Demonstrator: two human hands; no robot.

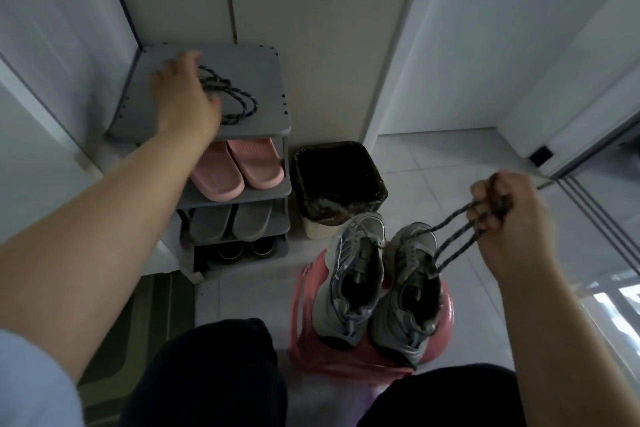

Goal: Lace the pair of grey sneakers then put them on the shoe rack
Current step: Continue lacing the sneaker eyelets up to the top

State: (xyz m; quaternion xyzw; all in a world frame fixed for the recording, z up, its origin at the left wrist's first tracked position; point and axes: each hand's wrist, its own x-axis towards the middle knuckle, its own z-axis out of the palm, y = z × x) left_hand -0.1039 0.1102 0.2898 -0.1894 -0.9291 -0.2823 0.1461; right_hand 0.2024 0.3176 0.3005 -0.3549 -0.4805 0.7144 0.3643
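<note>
Notably, the spare lace [239, 99] lay on the shoe rack [258, 61] top, trailing rightward from under the left hand [183, 94]; whether that grip had closed could not be told. The right hand [505, 215], grip clamped on the threaded lace [452, 239], was nearer the sneakers [356, 282] on the stool [301, 340].

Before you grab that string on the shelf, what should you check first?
1. The loose lace within reach on the shoe rack: ok, the left hand lies over one end.
2. The left hand really gripping it: cannot tell.
3. The right hand holding the second lace: ok, it runs to the right-side sneaker.
4. That sneaker and the left-side sneaker steady on the pink stool: ok, upright, side by side.
5. The left-side sneaker lacking a lace: cannot tell.
</note>
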